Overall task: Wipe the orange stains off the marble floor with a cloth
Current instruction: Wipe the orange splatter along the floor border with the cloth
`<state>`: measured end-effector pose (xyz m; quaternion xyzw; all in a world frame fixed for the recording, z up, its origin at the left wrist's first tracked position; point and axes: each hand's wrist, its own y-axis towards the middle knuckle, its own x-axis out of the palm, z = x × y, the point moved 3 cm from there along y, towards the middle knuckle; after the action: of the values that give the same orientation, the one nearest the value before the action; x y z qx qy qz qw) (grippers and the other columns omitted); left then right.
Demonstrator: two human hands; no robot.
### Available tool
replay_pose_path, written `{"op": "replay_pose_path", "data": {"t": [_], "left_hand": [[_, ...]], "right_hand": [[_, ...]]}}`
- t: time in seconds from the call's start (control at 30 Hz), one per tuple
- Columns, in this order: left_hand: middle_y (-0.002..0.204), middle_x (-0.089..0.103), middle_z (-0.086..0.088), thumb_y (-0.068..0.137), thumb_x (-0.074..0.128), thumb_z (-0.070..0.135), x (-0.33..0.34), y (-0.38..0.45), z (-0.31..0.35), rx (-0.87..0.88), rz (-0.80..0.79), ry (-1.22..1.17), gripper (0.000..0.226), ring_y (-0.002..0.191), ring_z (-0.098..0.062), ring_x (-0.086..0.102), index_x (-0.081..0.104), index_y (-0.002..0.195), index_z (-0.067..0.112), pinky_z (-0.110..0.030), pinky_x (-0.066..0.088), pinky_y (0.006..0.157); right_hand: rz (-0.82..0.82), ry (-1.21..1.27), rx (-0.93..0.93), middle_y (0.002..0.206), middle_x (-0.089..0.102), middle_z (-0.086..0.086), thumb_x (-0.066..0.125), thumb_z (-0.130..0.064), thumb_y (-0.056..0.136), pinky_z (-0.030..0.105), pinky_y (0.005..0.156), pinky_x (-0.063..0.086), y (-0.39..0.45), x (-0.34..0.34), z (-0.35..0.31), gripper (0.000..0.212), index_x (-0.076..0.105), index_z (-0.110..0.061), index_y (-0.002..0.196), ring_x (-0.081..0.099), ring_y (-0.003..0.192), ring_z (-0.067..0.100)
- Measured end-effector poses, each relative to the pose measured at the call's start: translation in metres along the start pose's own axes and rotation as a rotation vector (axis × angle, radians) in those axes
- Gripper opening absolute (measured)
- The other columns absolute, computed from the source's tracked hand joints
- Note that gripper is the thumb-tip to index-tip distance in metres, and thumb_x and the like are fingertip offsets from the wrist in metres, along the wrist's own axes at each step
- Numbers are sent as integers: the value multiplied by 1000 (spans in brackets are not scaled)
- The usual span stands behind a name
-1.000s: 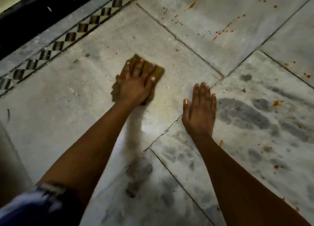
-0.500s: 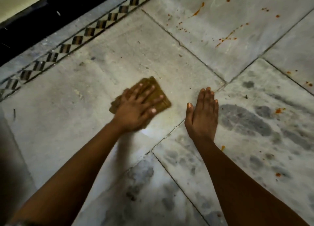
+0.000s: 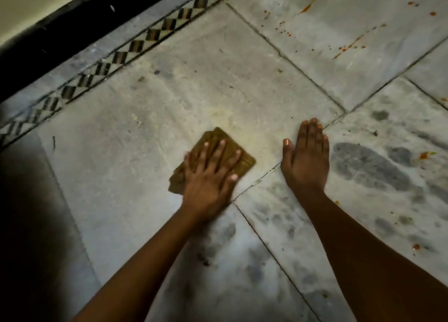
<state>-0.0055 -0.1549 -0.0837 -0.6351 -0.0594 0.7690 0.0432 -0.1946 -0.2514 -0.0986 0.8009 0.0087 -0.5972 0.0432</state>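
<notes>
Left hand (image 3: 208, 176) pressed flat, fingers straight and spread, pins a folded mustard-brown cloth (image 3: 215, 158) to the marble floor (image 3: 218, 84); the cloth shows beyond the fingertips and out past the hand's left side. Right hand (image 3: 306, 160) lies palm-down just beside it, fingers straight and together, holding nothing, resting across the dark joint (image 3: 257, 180) between two slabs. Cloth and left hand sit on the slab that runs along the floor's checkered border strip (image 3: 135, 45). Orange stains (image 3: 349, 46) are scattered on the slab toward the floor's far right corner, well apart from the cloth, with a further orange spot (image 3: 424, 155) on the grey-mottled slab to the right of the right hand.
</notes>
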Motion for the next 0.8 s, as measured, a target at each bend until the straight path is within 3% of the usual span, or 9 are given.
{"op": "replay_pose_path", "data": {"t": [0.2, 0.3, 0.4, 0.53, 0.6, 0.67, 0.8], "left_hand": [[159, -5, 3, 97, 15, 53, -33, 84, -83, -362, -33, -56, 54, 145, -27, -10, 6, 148, 37, -58, -7, 111], [158, -14, 1, 98, 13, 52, -47, 138, -87, -525, -105, -171, 55, 143, -30, -18, -1, 149, 36, -60, -9, 111], [158, -15, -2, 98, 12, 52, -42, 139, -47, -454, -103, -137, 55, 143, -31, -18, -3, 148, 36, -59, -11, 111], [159, -2, -1, 92, 20, 59, -10, 63, 13, -42, -24, 35, 60, 145, -31, -5, 6, 147, 41, -59, -2, 110], [159, 10, 1, 86, 23, 64, -3, 20, 9, 126, -23, 63, 63, 145, -30, 8, 14, 145, 44, -58, 8, 108], [157, 15, 3, 86, 23, 64, -6, 2, -24, 103, -28, 46, 61, 144, -27, 14, 15, 144, 46, -59, 18, 106], [159, 1, 4, 88, 16, 62, -31, 50, -96, -306, 6, 2, 59, 146, -26, -4, 4, 144, 46, -60, 12, 111]], "right_hand": [[10, 4, -4, 154, 19, 18, 13, -44, 94, 36, 116, 6, 1, 0, 1, 69, 21, -1, 146, 15, 144, 27], [20, -3, -6, 154, 20, 18, 15, -44, 94, 36, 116, 6, 0, -1, 1, 68, 22, 0, 146, 16, 144, 28], [21, 8, -7, 154, 20, 19, 16, -44, 94, 36, 116, 7, 2, 0, 1, 68, 23, 0, 146, 17, 143, 28], [36, 17, -14, 153, 22, 19, 17, -43, 93, 38, 116, 9, 3, 2, 0, 68, 25, 0, 145, 19, 143, 29], [50, 15, -14, 152, 23, 20, 20, -42, 93, 39, 116, 10, 3, 4, 1, 67, 27, 1, 145, 21, 142, 31], [57, -3, -13, 153, 23, 20, 19, -42, 94, 38, 116, 9, 1, 5, 3, 67, 26, 1, 145, 20, 142, 30], [49, -11, -10, 153, 20, 20, 19, -42, 94, 37, 117, 7, 2, 5, 3, 67, 23, 0, 146, 18, 143, 30]]}}
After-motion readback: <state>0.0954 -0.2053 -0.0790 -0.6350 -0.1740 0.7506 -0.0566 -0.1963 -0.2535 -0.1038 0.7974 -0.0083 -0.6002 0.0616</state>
